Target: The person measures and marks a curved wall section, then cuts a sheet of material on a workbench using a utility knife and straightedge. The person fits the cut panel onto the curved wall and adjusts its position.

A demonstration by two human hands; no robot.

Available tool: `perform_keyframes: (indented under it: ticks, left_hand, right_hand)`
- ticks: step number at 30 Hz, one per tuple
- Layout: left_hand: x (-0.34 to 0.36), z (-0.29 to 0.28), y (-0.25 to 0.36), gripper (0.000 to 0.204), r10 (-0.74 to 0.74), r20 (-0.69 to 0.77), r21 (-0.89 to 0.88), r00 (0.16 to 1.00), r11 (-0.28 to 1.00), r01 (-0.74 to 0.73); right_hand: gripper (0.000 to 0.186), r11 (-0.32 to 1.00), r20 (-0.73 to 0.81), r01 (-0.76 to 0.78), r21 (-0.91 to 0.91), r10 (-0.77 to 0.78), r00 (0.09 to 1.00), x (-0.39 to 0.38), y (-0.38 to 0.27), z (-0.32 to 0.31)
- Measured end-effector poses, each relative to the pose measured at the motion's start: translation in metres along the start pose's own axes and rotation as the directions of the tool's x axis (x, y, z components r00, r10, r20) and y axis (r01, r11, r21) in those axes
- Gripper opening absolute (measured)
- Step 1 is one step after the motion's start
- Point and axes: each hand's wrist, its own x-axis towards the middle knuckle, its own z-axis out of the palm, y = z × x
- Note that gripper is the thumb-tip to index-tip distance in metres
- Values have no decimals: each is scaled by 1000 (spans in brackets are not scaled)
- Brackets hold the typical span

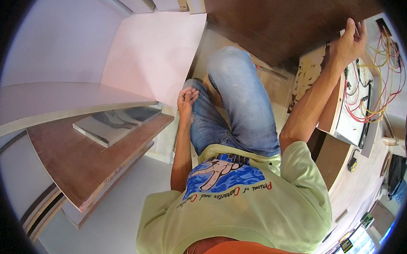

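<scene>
My right hand (pixel 352 40) is stretched out to the upper right, its fingers hooked over the edge of a large dark brown board (pixel 279 22) that stands ahead of me. My left hand (pixel 187 97) rests against my left knee in blue jeans (pixel 240 97), fingers curled in with nothing visible in them. My light green shirt (pixel 254 205) fills the lower middle of the view.
At the left lies a stack of boards: a white-faced panel (pixel 56 101), a brown plywood sheet (pixel 81 161) and a marble-patterned piece (pixel 114 124). A white panel (pixel 156 53) leans ahead. At the right are a panel with red and yellow wires (pixel 370 88) and a small tape measure (pixel 352 164).
</scene>
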Motion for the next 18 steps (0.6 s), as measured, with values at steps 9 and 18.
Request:
perform_keyframes:
  ticks: [9, 18]
  left_hand:
    - [1, 3, -1, 25, 0, -18, -23, 1000, 1000, -1]
    - [0, 7, 2, 28, 4, -31, -14, 1000, 1000, -4]
  right_hand:
    - [49, 1000, 18, 12, 12, -12, 1000, -1, 2, 2]
    - [51, 1000, 40, -2, 6, 1, 999, 0, 7, 2]
